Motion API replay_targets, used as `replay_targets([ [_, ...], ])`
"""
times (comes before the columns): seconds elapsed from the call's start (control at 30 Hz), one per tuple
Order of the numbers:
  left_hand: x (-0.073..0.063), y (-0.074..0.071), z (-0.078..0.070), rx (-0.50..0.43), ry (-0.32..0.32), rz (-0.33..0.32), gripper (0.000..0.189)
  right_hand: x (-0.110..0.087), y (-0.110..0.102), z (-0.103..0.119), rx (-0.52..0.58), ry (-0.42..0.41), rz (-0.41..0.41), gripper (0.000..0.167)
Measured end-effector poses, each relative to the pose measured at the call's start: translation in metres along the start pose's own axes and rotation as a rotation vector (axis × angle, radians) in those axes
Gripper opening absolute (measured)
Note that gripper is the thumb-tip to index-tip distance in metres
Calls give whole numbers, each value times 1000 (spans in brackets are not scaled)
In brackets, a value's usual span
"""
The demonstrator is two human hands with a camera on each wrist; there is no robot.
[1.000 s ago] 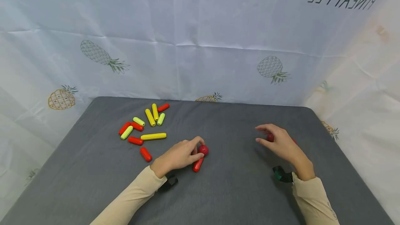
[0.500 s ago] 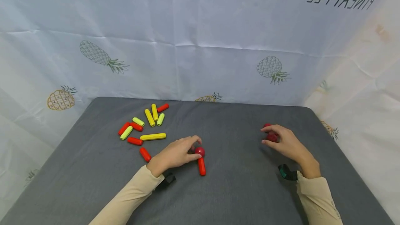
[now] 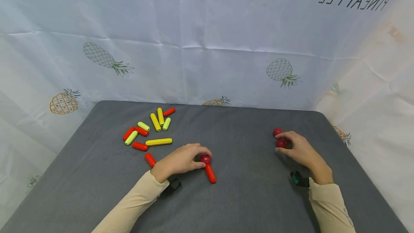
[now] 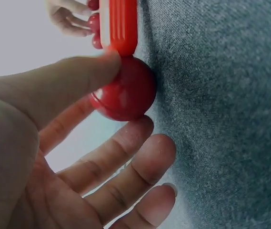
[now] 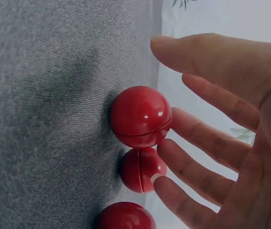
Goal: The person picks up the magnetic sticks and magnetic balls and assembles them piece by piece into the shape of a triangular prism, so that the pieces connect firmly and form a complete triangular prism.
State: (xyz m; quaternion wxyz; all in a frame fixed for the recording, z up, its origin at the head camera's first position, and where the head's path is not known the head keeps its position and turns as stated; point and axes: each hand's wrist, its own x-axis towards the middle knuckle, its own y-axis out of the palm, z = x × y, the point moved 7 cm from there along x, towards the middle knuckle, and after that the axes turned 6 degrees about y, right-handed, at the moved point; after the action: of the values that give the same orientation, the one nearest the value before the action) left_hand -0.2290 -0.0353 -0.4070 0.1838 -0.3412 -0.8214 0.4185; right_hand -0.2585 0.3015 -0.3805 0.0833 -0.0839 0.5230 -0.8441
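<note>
In the head view my left hand (image 3: pixel 182 159) pinches a red ball (image 3: pixel 205 158) between thumb and fingers at the middle of the table. A red ridged rod (image 3: pixel 210 174) extends from that ball toward the front. The left wrist view has the thumb on the ball (image 4: pixel 128 93), right where the rod (image 4: pixel 120 28) meets it. On the right, my right hand (image 3: pixel 300 150) is beside two red balls, one near (image 3: pixel 281 143) and one farther back (image 3: pixel 277 132). Its thumb stands apart from the nearest ball (image 5: pixel 141 114) in the right wrist view, fingers loosely spread, fingertips at the balls' side.
Several loose ridged rods lie at the back left: red (image 3: pixel 140 146), yellow (image 3: pixel 159 141) and lime (image 3: pixel 131 137). A third red ball (image 5: pixel 125 219) shows at the right wrist view's bottom. The grey tabletop (image 3: pixel 245 190) ends at a pineapple-print curtain (image 3: pixel 226 71).
The left hand has shifted the red ball slightly left, and the rod's front end has swung to the right. My right hand has drawn to the right, uncovering the farther red ball.
</note>
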Motion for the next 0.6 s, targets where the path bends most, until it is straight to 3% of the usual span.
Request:
replay_targets([
  [0.27, -1, 0, 4, -40, -39, 12, 25, 0, 7, -6, 7, -19, 47, 40],
  [0.6, -3, 1, 6, -22, -62, 60, 34, 0, 11, -9, -18, -31, 39, 37],
])
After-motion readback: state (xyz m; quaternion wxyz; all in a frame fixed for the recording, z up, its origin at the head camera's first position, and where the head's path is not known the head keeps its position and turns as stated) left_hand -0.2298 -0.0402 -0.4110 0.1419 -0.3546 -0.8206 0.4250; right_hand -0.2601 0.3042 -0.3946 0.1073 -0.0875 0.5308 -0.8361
